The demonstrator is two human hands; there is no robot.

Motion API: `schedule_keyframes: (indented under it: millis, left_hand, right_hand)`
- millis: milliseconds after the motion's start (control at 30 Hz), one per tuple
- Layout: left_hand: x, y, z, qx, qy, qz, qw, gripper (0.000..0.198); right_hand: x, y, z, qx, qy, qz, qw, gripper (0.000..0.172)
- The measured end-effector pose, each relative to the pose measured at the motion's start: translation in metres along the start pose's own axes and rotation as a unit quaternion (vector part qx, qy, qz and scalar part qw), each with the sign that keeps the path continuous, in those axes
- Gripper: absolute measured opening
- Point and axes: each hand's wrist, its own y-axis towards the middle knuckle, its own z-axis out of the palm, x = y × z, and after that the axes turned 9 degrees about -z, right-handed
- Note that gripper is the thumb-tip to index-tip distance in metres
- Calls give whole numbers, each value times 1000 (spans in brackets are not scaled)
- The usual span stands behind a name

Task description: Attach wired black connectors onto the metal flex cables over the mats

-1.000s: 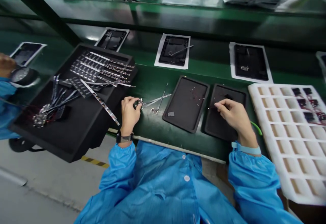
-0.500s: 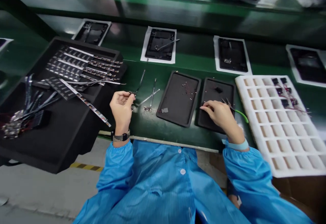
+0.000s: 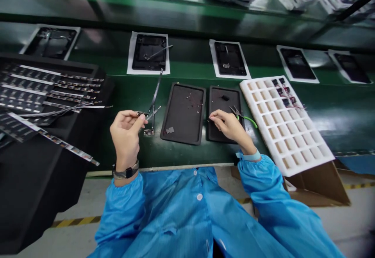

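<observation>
Both forearms are extended forward from blue sleeves. The left hand (image 3: 126, 133) is raised, back toward the camera, with thumb and forefinger pinched together at the far right of the fist; a dark band is worn on its wrist. The right hand (image 3: 230, 127) is held lower, palm down, fingers curled and apparently pinched leftward. A light blue strap is worn on the right wrist.
</observation>
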Motion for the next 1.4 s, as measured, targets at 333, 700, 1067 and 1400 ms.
schedule_keyframes:
  millis: [333, 700, 1067, 1400]
  left_hand:
    - [-9, 1, 25, 63, -72, 10, 995, 30]
    - [-18, 2, 73, 213, -111, -25, 970, 30]
    - [-3, 10, 96, 271, -118, -78, 952, 30]
    - [7, 8, 98, 277, -112, -99, 949, 32]
  right_hand:
    - [2, 2, -6, -13, 112, 24, 993, 27]
    - [23, 5, -6, 37, 110, 7, 993, 14]
    - [31, 15, 6, -47, 55, -78, 994, 11]
    - [45, 34, 12, -47, 118, -75, 989, 18]
